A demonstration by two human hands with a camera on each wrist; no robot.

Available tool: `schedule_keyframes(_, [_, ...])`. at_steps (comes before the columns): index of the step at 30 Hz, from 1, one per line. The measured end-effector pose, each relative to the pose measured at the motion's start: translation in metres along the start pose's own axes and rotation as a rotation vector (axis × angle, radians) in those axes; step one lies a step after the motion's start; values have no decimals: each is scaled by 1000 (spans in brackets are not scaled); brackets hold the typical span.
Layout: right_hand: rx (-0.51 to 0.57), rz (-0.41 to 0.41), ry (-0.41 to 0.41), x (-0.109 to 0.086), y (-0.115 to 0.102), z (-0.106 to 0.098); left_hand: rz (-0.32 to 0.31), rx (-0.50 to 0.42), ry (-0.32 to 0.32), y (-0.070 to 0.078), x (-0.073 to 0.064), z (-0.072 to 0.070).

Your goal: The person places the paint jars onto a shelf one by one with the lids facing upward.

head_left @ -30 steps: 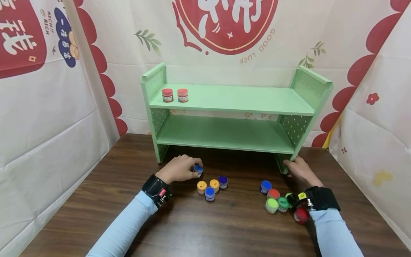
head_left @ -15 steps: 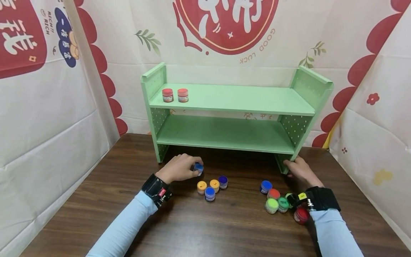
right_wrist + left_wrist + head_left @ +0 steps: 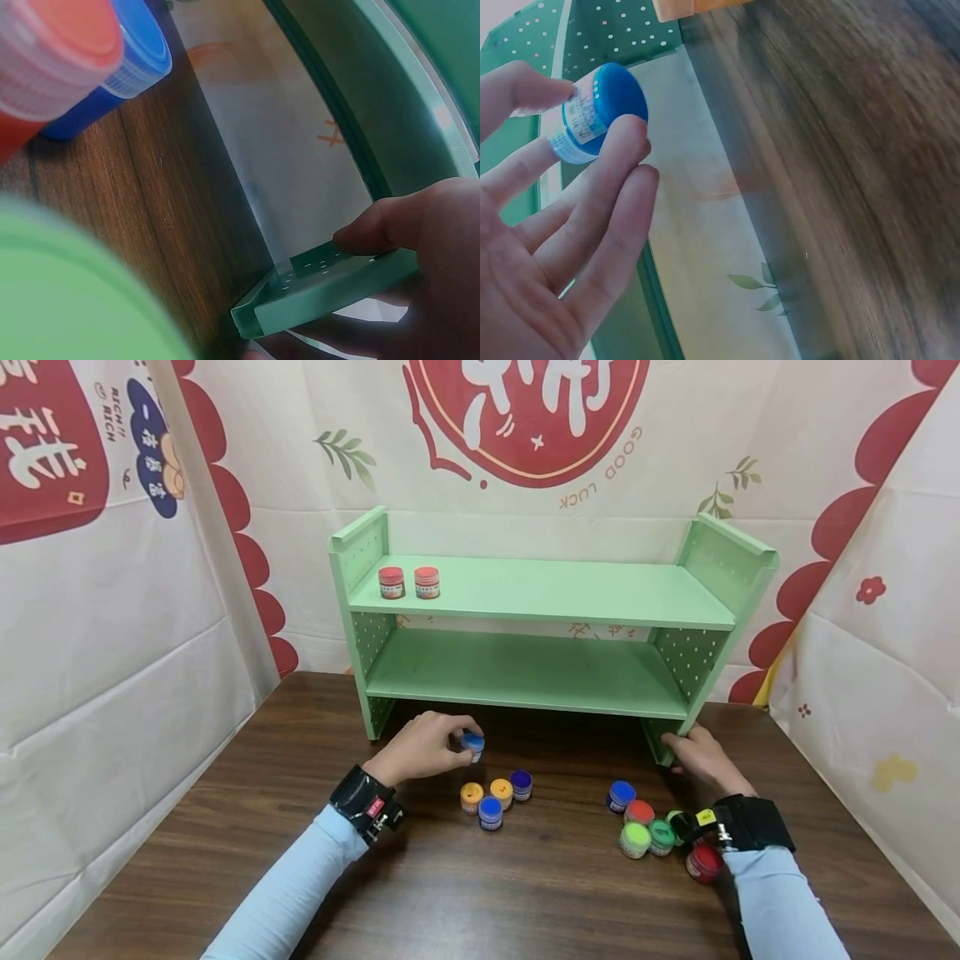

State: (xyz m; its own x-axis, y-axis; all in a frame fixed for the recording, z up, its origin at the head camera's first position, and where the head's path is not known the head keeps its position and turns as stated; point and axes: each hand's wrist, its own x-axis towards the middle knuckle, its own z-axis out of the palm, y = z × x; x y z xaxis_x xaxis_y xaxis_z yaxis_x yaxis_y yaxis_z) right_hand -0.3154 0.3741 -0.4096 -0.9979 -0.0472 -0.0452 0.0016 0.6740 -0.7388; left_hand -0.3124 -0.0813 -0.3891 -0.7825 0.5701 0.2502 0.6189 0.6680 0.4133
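Note:
Between thumb and fingers my left hand (image 3: 426, 748) pinches a small paint jar with a blue lid (image 3: 472, 742), held in front of the shelf's lower edge. The left wrist view shows the same blue-lidded jar (image 3: 592, 112) tilted, its printed label facing the camera. My right hand (image 3: 705, 758) grips the lower right leg of a green two-tier shelf (image 3: 540, 672). In the right wrist view the thumb lies on one side of the leg panel (image 3: 330, 289) and fingers on the other. Two red-lidded jars (image 3: 408, 582) stand at the left of the top tier.
Near the left hand stand two yellow-lidded jars (image 3: 501, 791), a blue one (image 3: 491, 813) and a dark purple-blue one (image 3: 521, 784). By the right wrist is a cluster of red, green and blue jars (image 3: 639, 813). Printed cloth (image 3: 525, 535) hangs behind and at both sides.
My left hand has lifted the blue-lidded paint jar slightly and moved it a little to the right. The right hand stays on the shelf leg.

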Motion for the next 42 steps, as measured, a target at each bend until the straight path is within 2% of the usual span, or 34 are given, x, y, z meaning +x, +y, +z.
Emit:
schedule_keyframes(12, [0, -8, -1, 0, 0, -1, 21, -18, 69, 8, -1, -11])
schedule_keyframes(20, [8, -10, 12, 0, -1, -4, 64, -41, 180, 20, -5, -32])
schedule_keyframes(24, [17, 6, 10, 0, 1, -3, 81, -90, 235, 24, -8, -43])
schedule_keyframes(29, [54, 16, -4, 0, 1, 2, 147, -151, 359, 31, -10, -60])
schedule_keyframes(33, [40, -3, 9, 0, 1, 3, 247, -180, 495, 42, -1, -82])
schedule_keyframes(35, [18, -13, 17, 0, 2, 3, 272, -180, 556, 48, 7, -96])
schedule_keyframes(38, [7, -13, 19, -1, 2, 1, 244, -139, 616, 55, 21, -115])
schedule_keyframes(42, [10, -6, 11, -2, 1, -1, 151, -24, 627, 59, 38, -133])
